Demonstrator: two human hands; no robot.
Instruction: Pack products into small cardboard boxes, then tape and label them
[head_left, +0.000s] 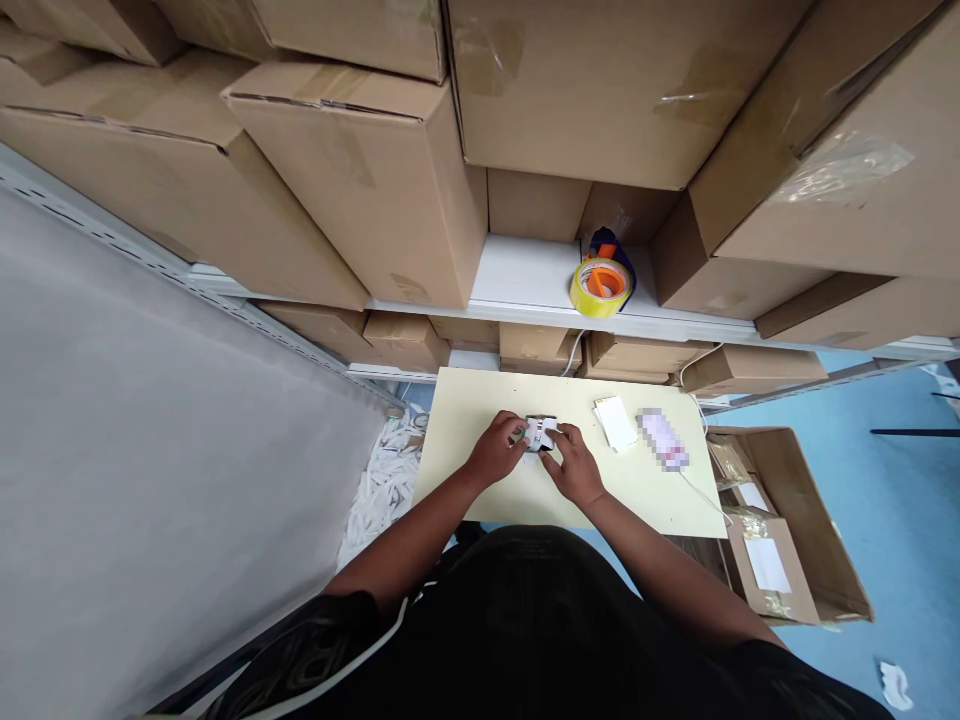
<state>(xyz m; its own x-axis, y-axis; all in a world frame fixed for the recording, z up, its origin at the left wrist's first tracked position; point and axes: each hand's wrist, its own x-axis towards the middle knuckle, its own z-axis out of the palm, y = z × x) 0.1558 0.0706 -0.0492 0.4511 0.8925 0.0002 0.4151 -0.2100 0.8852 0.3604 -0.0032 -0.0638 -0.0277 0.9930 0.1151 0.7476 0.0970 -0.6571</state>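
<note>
A small white and dark boxy item lies low at the table's middle, between my two hands. My left hand grips its left side, thumb and fingers curled in, with a bit of green showing by the fingertips. From the right, my right hand pinches the opposite side, one fingertip resting on the white top. What exactly the item is cannot be made out at this size. To the right, a small stack of white cards or labels rests on the pale yellow table.
A blurred-out phone-like object with a white cable lies at the table's right. Yellow tape in a dispenser sits on the shelf above, among cardboard boxes. An open carton stands right; white paper scraps pile left.
</note>
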